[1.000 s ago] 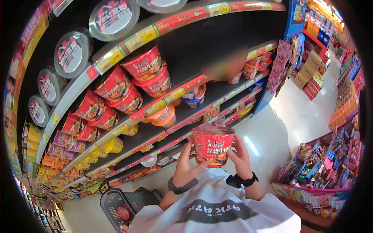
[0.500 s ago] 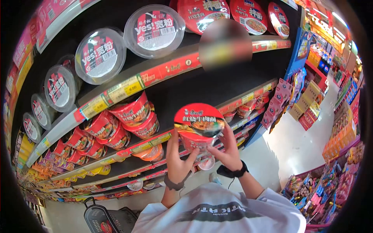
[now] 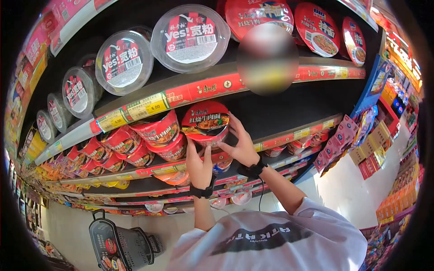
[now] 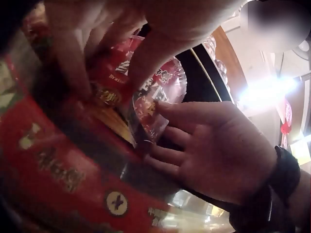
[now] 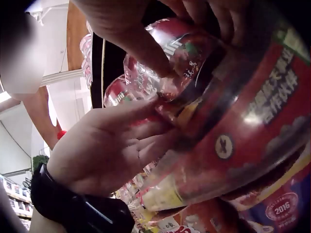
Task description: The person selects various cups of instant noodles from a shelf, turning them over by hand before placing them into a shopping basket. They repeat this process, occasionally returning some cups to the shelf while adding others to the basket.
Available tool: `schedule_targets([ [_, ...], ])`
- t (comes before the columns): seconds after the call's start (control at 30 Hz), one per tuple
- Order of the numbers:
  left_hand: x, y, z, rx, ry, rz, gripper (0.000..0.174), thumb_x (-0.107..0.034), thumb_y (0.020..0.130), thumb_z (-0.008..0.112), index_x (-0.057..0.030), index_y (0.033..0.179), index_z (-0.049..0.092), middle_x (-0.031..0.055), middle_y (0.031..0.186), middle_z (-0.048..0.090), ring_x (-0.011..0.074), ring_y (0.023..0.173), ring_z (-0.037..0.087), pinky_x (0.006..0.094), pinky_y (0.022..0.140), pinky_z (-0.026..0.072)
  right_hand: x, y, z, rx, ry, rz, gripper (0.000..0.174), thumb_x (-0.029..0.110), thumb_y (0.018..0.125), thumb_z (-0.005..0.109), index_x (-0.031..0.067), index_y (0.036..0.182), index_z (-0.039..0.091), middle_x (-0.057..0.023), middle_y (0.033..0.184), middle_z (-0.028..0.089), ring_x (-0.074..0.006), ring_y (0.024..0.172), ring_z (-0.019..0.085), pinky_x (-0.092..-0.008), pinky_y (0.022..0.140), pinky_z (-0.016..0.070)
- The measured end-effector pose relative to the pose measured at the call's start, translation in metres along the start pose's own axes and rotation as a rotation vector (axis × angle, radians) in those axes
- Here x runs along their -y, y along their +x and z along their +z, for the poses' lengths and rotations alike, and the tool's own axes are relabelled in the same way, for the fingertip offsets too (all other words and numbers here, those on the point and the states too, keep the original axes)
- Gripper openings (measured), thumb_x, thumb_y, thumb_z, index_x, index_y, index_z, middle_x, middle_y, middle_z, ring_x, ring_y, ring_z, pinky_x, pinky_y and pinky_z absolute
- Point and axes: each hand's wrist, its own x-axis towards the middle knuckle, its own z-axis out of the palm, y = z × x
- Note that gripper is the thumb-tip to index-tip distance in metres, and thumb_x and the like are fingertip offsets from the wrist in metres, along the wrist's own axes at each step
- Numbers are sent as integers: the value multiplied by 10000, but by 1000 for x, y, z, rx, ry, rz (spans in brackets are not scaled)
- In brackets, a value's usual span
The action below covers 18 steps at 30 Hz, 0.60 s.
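Both hands hold a red noodle bowl (image 3: pixel 205 119) at the shelf edge, its lid tilted toward the head camera. My left hand (image 3: pixel 199 167) grips its lower left side, and my right hand (image 3: pixel 243 143) grips its right side. Just left of it stand stacked red bowls (image 3: pixel 160 131) of the same look. The left wrist view shows fingers and thumbs round the wrapped bowl (image 4: pixel 163 80), with the right hand (image 4: pixel 214 150) at its near side. In the right wrist view the bowl (image 5: pixel 165 48) sits between both hands, the left hand (image 5: pixel 107 145) below.
Clear-lidded bowls (image 3: pixel 190 38) and red lidded bowls (image 3: pixel 318 29) line the shelf above. A price rail (image 3: pixel 199 88) runs over the held bowl. A grey basket (image 3: pixel 131 246) with packets stands on the floor at lower left. Hanging packets (image 3: pixel 339 140) are at the right.
The hands have raised the bowl from in front of the torso to the shelf, up and left, beside the stacked bowls. The head view has shifted toward the shelves.
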Motion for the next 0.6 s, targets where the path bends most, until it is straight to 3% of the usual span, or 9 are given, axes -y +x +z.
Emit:
schedule_targets([
  [0.1, 2, -4, 4, -21, 56, 9, 731, -105, 889, 670, 53, 1485, 278, 260, 1346, 520, 303, 1140, 609, 371, 913, 549, -6, -2, -3, -1, -43, 26, 946, 111, 739, 791, 10, 1511, 253, -210, 1417, 479, -305, 1306, 495, -407, 1066, 419],
  [0.37, -3, 0, -4, -26, 331, 90, 762, -287, 831, 731, 94, 1400, 397, 296, 1212, 597, 425, 1107, 599, 429, 929, 485, -1, -6, 1, -36, -208, 32, 963, 179, 729, 803, -7, 1501, 258, -246, 1380, 501, -327, 1241, 554, -393, 1003, 472],
  [0.6, -5, -7, -26, 106, 361, 120, 740, -291, 840, 724, 85, 1396, 412, 284, 1217, 592, 410, 1113, 592, 433, 939, 478, 12, -16, 4, -54, -289, 34, 958, 205, 766, 780, -22, 1511, 222, -275, 1387, 488, -358, 1234, 553, -410, 1015, 459],
])
